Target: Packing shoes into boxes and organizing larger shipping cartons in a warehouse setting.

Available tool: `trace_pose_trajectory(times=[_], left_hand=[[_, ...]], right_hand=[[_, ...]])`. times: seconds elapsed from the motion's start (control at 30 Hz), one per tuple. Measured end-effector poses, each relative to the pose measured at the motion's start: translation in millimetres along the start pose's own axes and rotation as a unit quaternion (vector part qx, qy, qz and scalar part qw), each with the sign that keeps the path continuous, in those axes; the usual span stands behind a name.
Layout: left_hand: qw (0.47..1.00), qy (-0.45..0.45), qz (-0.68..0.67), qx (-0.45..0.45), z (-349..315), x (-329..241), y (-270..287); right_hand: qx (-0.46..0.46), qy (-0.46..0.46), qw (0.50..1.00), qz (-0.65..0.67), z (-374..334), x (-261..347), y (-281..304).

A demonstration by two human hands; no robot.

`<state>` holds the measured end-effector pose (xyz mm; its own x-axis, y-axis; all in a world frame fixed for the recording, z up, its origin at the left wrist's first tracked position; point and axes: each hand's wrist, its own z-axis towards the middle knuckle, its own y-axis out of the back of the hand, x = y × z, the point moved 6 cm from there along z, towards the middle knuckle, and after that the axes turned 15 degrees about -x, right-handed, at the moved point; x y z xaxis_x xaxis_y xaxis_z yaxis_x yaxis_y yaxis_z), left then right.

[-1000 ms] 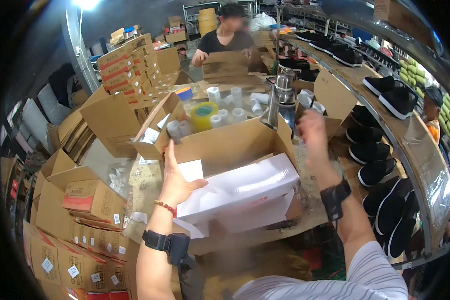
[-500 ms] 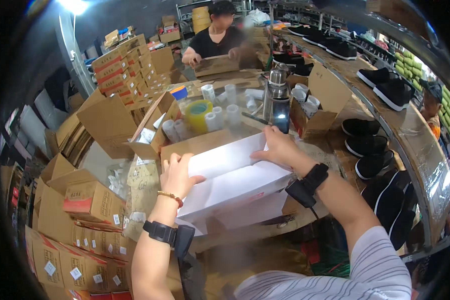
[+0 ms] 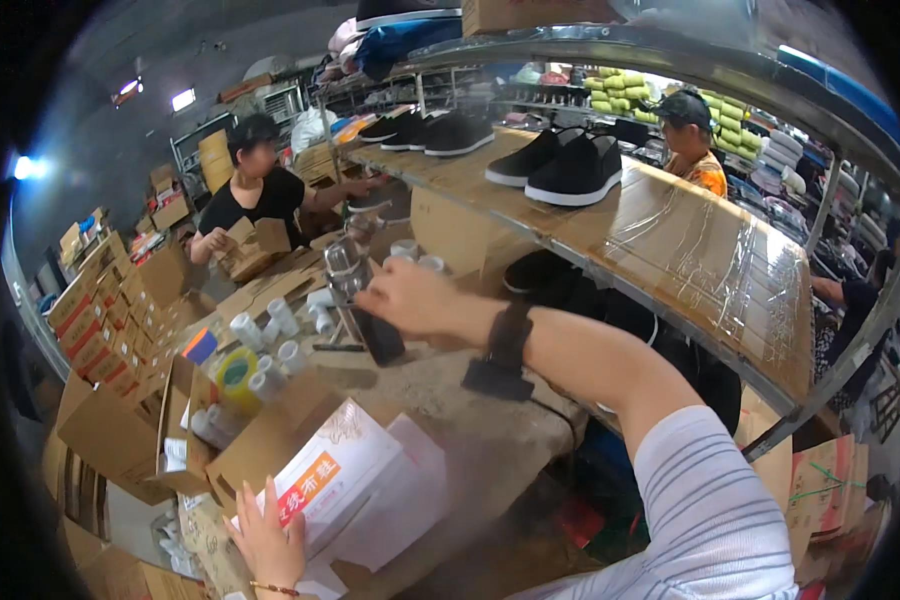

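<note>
A white shoe box (image 3: pixel 345 465) with an orange printed patch lies at an angle on the work table, a white paper sheet (image 3: pixel 410 490) beside it. My left hand (image 3: pixel 270 535) rests on the near left end of this box, fingers spread. Further off, my right hand (image 3: pixel 415 300) reaches across to a steel flask (image 3: pixel 345 265) and a dark phone (image 3: pixel 380 340) that stands against it. Its fingertips are bunched and partly hidden, so any grip is unclear. Behind that hand, white rolls (image 3: pixel 404 248) show in an open carton (image 3: pixel 460 235).
Black shoes (image 3: pixel 575 170) with white soles stand on a metal-edged shelf (image 3: pixel 690 250) at right, more beneath it. Yellow tape (image 3: pixel 236 375) and several white rolls (image 3: pixel 282 318) are on the table. One person (image 3: pixel 255 195) handles cardboard across it; another (image 3: pixel 695 150) is beyond the shelf.
My right hand has left the white box and moved forward to the flask and phone. The box is now closed, with its printed face showing. My view has swung right.
</note>
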<state>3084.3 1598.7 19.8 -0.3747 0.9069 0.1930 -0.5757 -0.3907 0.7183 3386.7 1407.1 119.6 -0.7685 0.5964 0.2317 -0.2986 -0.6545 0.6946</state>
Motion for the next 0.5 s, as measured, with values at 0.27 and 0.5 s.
trace_pose_trajectory(times=[0.27, 0.5], left_hand=[[0.979, 0.110, -0.111, 0.131, 18.2, -8.8, 3.3], [0.996, 0.000, -0.060, 0.073, 25.0, -13.7, 9.3]], right_hand=[[-0.238, -0.184, 0.871, -0.389, 101.5, -242.4, 169.7], [-0.063, -0.253, 0.939, -0.227, 81.6, -312.5, 173.1]])
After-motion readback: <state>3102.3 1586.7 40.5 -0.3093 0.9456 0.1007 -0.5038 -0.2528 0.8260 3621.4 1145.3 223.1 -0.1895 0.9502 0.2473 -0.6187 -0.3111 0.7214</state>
